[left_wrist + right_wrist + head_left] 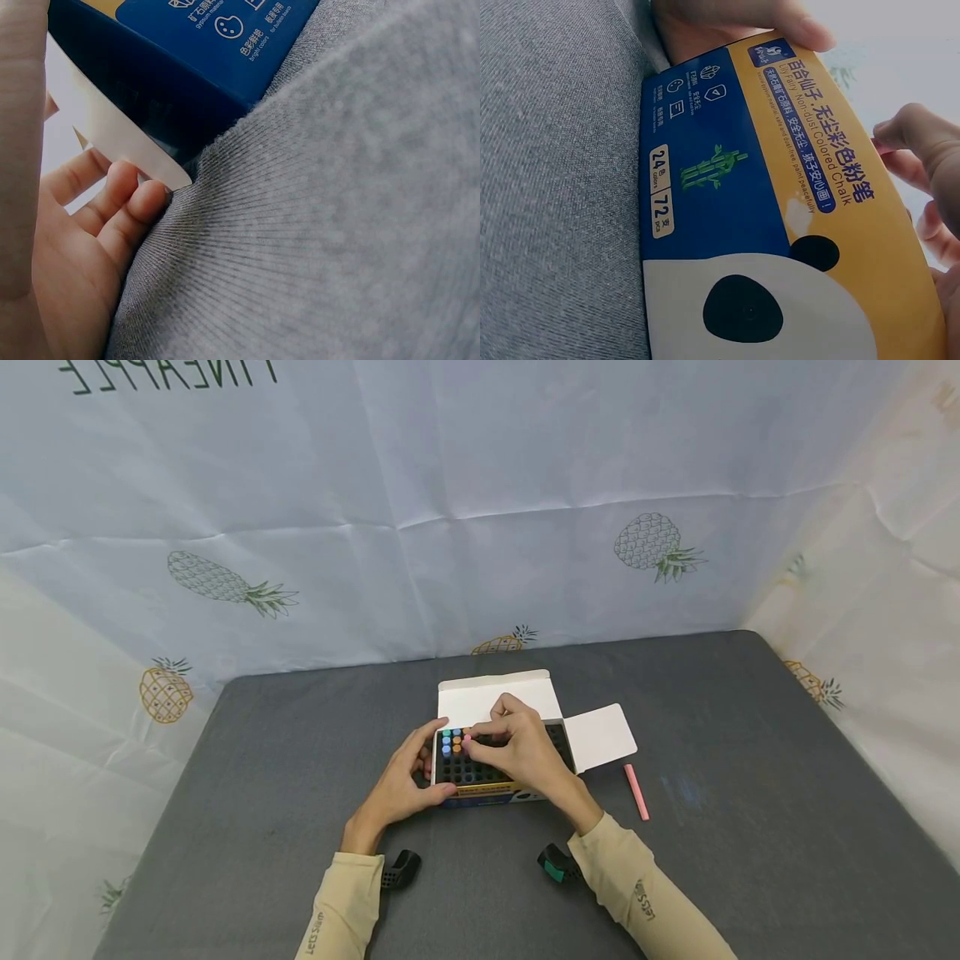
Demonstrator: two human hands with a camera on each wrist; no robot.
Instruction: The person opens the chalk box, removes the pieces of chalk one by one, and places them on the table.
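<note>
Evidently a pink chalk stick (467, 741) is pinched between the curled thumb and fingertips of the right hand (517, 745) over the black grid of the open chalk box (495, 758), while the box's left side is clasped by the left hand (405, 781), presumably to keep it steady. The box is set near the middle of the grey surface (262, 760), its flaps (600, 737) folded back so the grid is exposed, and another pink chalk (636, 792) is laid just to its right.

Grey table (750, 793): chalk box (487, 792), pink chalk (637, 792)
</note>
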